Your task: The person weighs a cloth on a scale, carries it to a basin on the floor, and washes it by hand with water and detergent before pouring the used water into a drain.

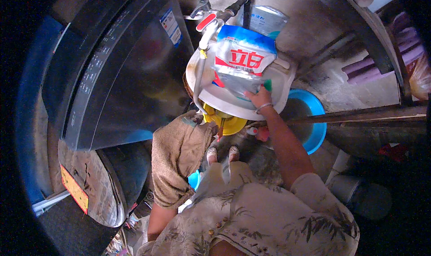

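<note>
My right hand (261, 97) grips the lower edge of a blue, white and silver bag of washing powder (244, 55), which bears red writing and lies over a white washbasin (222, 103). A bracelet circles that wrist. A brown towel (175, 155) drapes over my left forearm and reaches to the left hand. At its far end, near the basin's front left rim, a little of my left hand (219, 133) shows; whether its fingers hold the cloth cannot be made out. A grey hose (198, 77) runs from the white pipe fitting (208, 32) past the basin's left rim.
A dark appliance with a control panel (134, 71) stands at the left. Below the basin are a yellow basin (232, 129) and a large blue basin (320, 121). A wooden bar (363, 117) crosses at right. Another bag (266, 18) stands behind the washing powder.
</note>
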